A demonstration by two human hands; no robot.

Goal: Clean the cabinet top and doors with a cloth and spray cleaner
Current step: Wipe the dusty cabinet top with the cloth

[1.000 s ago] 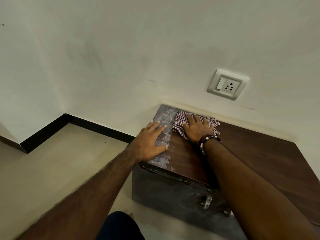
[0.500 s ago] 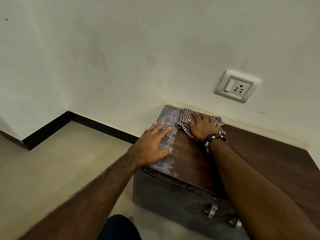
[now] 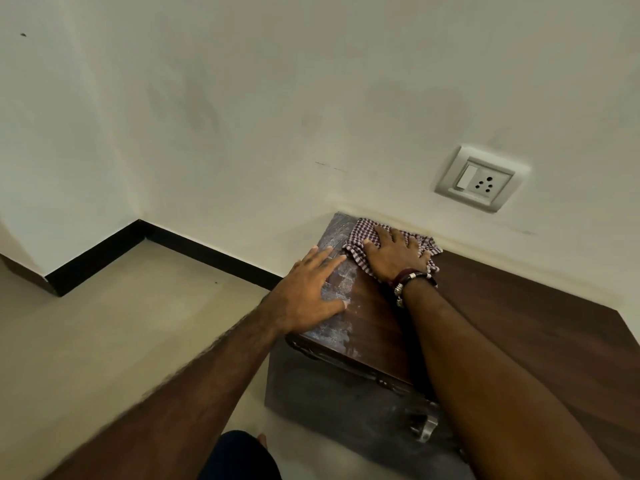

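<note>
Right hand (image 3: 394, 252) pressed flat, fingers spread, on soft cloth (image 3: 360, 237) at cabinet top's (image 3: 519, 306) far corner; left hand (image 3: 308, 292) flat, empty, apparently bracing nearby.

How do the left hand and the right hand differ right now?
The left hand lies bare on the dusty strip near the end of the cabinet top; the right hand presses the checked cloth near the wall. The right wrist wears bracelets; the left wrist is bare. Both lie flat, palm down, fingers spread.
</note>
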